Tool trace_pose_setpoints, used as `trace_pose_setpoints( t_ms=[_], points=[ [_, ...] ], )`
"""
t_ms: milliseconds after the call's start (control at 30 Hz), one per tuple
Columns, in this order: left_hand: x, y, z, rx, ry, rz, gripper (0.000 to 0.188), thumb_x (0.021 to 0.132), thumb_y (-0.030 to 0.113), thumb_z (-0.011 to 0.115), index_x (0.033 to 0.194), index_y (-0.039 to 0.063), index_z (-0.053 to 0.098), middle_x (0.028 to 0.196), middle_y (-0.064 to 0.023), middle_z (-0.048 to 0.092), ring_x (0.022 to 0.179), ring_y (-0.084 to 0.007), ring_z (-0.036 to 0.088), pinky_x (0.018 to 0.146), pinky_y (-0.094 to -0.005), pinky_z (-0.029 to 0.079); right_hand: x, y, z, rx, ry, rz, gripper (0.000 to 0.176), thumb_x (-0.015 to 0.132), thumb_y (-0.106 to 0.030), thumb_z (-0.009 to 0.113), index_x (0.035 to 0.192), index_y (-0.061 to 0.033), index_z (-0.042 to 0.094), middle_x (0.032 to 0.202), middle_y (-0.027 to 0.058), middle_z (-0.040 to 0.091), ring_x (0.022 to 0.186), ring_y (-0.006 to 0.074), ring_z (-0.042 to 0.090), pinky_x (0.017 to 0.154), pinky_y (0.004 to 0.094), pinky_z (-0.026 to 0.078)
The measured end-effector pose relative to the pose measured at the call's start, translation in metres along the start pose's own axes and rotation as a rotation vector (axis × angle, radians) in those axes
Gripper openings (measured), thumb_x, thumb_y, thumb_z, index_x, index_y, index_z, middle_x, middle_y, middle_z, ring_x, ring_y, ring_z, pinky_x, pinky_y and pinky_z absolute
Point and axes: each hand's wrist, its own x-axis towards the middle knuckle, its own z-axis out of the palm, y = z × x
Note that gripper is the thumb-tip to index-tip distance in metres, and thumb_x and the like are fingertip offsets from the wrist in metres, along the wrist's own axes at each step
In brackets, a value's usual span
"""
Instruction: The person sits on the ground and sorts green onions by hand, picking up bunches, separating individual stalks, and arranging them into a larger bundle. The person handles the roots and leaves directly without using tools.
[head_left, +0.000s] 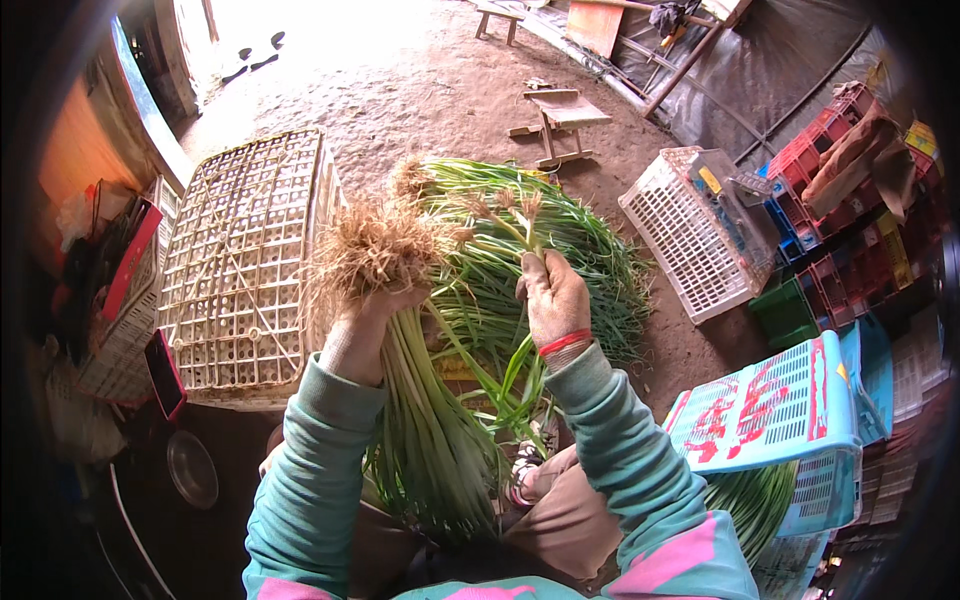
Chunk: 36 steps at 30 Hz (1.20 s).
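My left hand (366, 319) is closed around a thick bunch of allium greens (424, 420), either scallions or garlic greens. Its tangled, dry roots (379, 244) point up, and the leaves hang between my knees. In my right hand (553, 296), gloved with a red band at the wrist, are a few stalks (529, 225), also roots up. Their leaves (517, 375) trail below towards the bunch. Beyond both hands, a large pile of the same greens (555, 292) lies on the dirt floor, partly hidden by my hands and the held bunch.
An overturned pale plastic crate (240, 262) stands at left, a phone-like device (165, 375) by its near corner. A white crate (694, 232) and blue baskets (757, 405) stand right, with greens (754, 502) under the nearest basket. A folding stool (566, 124) is beyond the pile.
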Motion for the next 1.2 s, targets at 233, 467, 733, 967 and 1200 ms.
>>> trace_pose_setpoints(
  t_ms=[233, 467, 733, 967, 1200],
  points=[
    [-0.007, 0.005, 0.006, -0.002, -0.052, 0.042, 0.024, 0.082, 0.015, 0.063, 0.104, 0.005, 0.060, 0.077, -0.0077, 0.061, 0.067, -0.0206, 0.062, 0.056, -0.0326, 0.053, -0.012, -0.005, 0.014, 0.104, -0.109, 0.041, 0.023, 0.092, -0.024, 0.056, 0.086, -0.0021, 0.060, 0.058, 0.0057, 0.056, 0.052, 0.0138, 0.053, 0.051, 0.0305, 0.043],
    [-0.009, 0.007, 0.002, -0.203, -0.301, -0.042, 0.028, 0.082, 0.023, 0.061, 0.107, 0.008, 0.061, 0.080, -0.0110, 0.064, 0.070, -0.0225, 0.062, 0.058, -0.0329, 0.053, -0.033, -0.024, 0.030, 0.330, -0.307, 0.096, 0.025, 0.092, -0.023, 0.055, 0.091, 0.0003, 0.064, 0.064, 0.0049, 0.059, 0.058, 0.0093, 0.054, 0.055, 0.0260, 0.044],
    [-0.014, 0.010, 0.001, 0.027, -0.231, 0.053, 0.032, 0.082, 0.019, 0.061, 0.111, 0.007, 0.060, 0.084, -0.0088, 0.065, 0.075, -0.0236, 0.063, 0.067, -0.0363, 0.054, -0.028, -0.030, 0.030, 0.600, -0.227, 0.240, 0.020, 0.091, -0.014, 0.057, 0.094, 0.0027, 0.067, 0.076, 0.0007, 0.065, 0.066, 0.0046, 0.056, 0.058, 0.0202, 0.045],
    [-0.018, -0.007, 0.001, 0.111, -0.293, 0.257, 0.049, 0.087, 0.051, 0.051, 0.108, 0.006, 0.057, 0.081, -0.0100, 0.062, 0.069, -0.0239, 0.060, 0.062, -0.0385, 0.052, -0.026, -0.031, 0.025, 0.230, -0.254, -0.059, 0.020, 0.085, -0.018, 0.063, 0.092, 0.0002, 0.067, 0.066, 0.0139, 0.062, 0.056, 0.0162, 0.060, 0.054, 0.0286, 0.046],
    [-0.016, -0.001, -0.002, -0.076, -0.375, 0.228, 0.046, 0.084, 0.038, 0.062, 0.116, 0.006, 0.056, 0.098, -0.0094, 0.063, 0.079, -0.0201, 0.062, 0.069, -0.0334, 0.052, -0.029, -0.035, 0.022, 0.071, -0.246, -0.101, 0.021, 0.088, -0.017, 0.060, 0.101, -0.0014, 0.066, 0.073, 0.0143, 0.064, 0.061, 0.0190, 0.060, 0.055, 0.0282, 0.046]
  ],
)
